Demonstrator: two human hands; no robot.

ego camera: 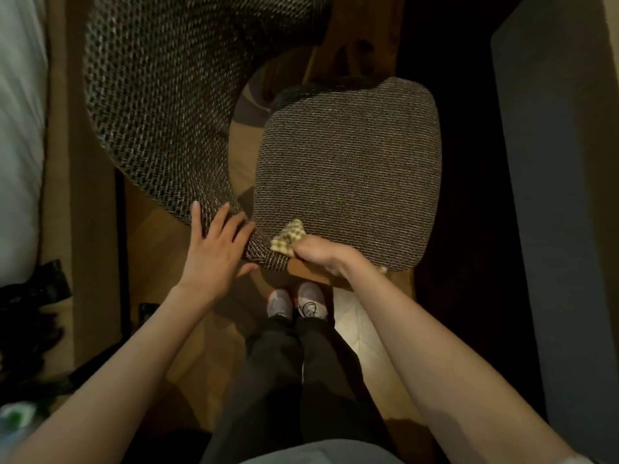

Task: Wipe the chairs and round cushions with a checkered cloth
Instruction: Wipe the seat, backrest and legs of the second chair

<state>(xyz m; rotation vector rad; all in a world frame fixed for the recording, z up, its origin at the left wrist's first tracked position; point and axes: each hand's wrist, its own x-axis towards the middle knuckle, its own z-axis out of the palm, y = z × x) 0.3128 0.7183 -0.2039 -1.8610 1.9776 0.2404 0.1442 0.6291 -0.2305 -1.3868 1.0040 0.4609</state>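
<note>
Head view looks straight down on a woven chair back [157,105] that curves from the top left round to the middle, and on the rounded seat cushion [348,175] just to its right. A crescent of wooden floor [239,169] shows between the two. The left hand [214,249] lies flat on the near end of the chair back, its fingers [196,217] straight and spread, with the fingertips over the weave's edge. The right hand [321,254] is at the near left corner of the seat cushion with its fingers curled into a fist round the checkered cloth [288,237]. A yellow-and-white fold of the cloth sticks out from the fist and touches the cushion where it meets the end of the chair back. Below that hand a corner of the wooden chair frame [303,271] juts out past the cushion's edge. The person stands close to this corner, with pale shoes [296,301] side by side on the floor and dark trousers [284,363] above them. A white quilted mat [355,326] lies just beside the right shoe. White bedding [20,128] runs along the left edge, and a tall dark panel [552,162] closes off the right side, with deep shadow between it and the cushion. Black items [33,296] sit at the lower left, and something green and white [16,416] below them is too blurred to tell.
</note>
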